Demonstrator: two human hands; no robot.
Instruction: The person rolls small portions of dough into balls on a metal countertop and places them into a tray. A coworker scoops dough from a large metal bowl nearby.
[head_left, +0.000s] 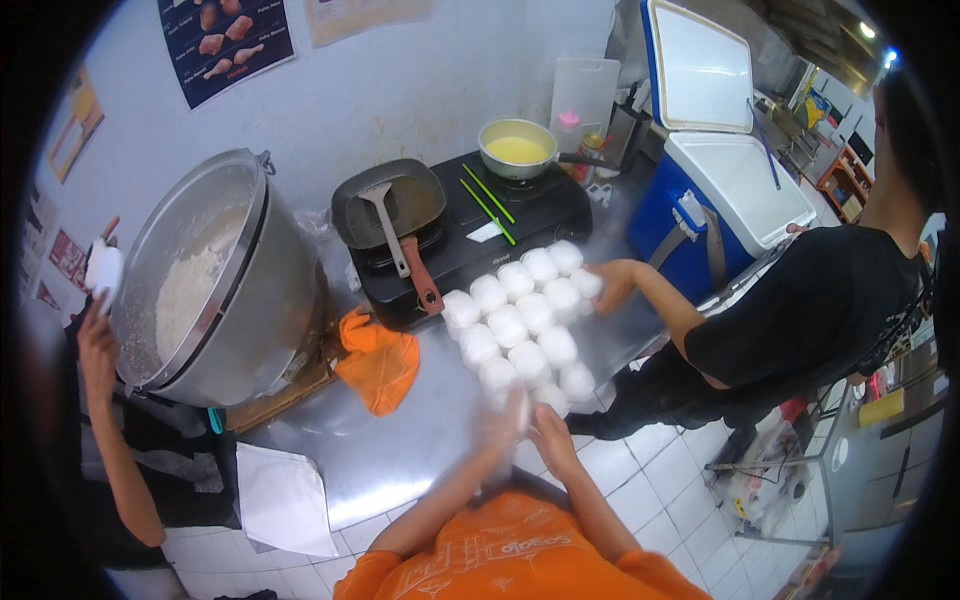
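White, rounded wrapped bundles (529, 319) stand in rows at the near right corner of a steel table (397, 450). My left hand (499, 427), blurred, is raised at the near end of the rows. Close beside it is my right hand (551, 435), its fingers bent. Something pale shows between the two hands, too blurred to name; whether either hand grips it cannot be told. A co-worker's hand (615, 285) touches a bundle at the right end of the rows. White paper sheets (281, 495) lie at the table's near left edge.
A big metal pot of rice (277, 315) stands left, beside an orange cloth (382, 364). Behind are a black stove (540, 210), a square grill pan (352, 202) with a spatula, and a pan of yellow liquid (517, 150). A blue cooler (652, 202) stands right. People stand on both sides.
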